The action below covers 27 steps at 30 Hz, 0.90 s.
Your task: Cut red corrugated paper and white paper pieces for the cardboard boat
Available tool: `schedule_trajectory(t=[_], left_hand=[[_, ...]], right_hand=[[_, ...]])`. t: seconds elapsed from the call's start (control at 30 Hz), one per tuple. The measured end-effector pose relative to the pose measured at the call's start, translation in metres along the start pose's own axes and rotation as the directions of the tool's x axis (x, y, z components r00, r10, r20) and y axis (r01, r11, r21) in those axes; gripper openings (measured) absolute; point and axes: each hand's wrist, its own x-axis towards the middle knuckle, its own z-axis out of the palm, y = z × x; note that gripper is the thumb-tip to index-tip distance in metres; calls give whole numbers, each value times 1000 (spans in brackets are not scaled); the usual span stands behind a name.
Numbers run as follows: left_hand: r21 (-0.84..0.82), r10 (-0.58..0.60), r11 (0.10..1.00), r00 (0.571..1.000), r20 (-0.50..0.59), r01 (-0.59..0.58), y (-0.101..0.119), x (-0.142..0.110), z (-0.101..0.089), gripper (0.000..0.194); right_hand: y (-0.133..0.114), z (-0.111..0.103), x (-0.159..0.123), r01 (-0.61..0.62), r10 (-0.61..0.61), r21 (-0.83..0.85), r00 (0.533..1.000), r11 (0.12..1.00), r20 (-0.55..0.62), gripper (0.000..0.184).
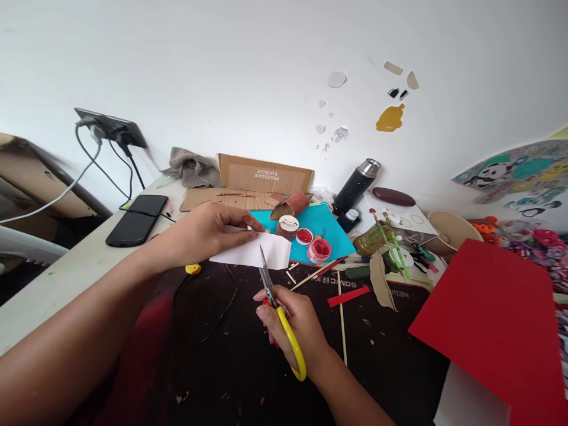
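Observation:
My left hand [222,228] pinches the top edge of a white sheet of paper [248,254] between thumb and fingers. My right hand [297,319] grips a pair of scissors [290,340] with yellow and red handles. Their metal blades point up and reach the lower part of the paper; whether they are cutting into it I cannot tell. Just behind the paper stand a closed jar with a white lid [288,223] and two small pots of red paint, one [319,251] nearer and one [304,236] farther. All rest on or by a blue sheet [339,236].
A black mat [266,378] covers the front of the desk. A red strip [348,296], thin wooden sticks [342,331] and torn cardboard [382,283] lie to the right. Beyond stand a black flask [357,186] and a brush jar [370,239]. A phone [137,220] lies left; a red sheet [492,325] is at right.

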Motion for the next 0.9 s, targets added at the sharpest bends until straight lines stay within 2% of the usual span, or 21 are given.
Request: schedule_trajectory(t=[0.33, 0.9], left_hand=[[-38, 21, 999, 1000, 7, -21, -1, 1, 2, 35], [-38, 8, 999, 1000, -1, -8, -3, 0, 2, 38]], right_hand=[[1, -1, 1, 2, -2, -3, 1000, 1000, -8, 37], [-4, -1, 1, -30, 30, -25, 999, 999, -11, 34]])
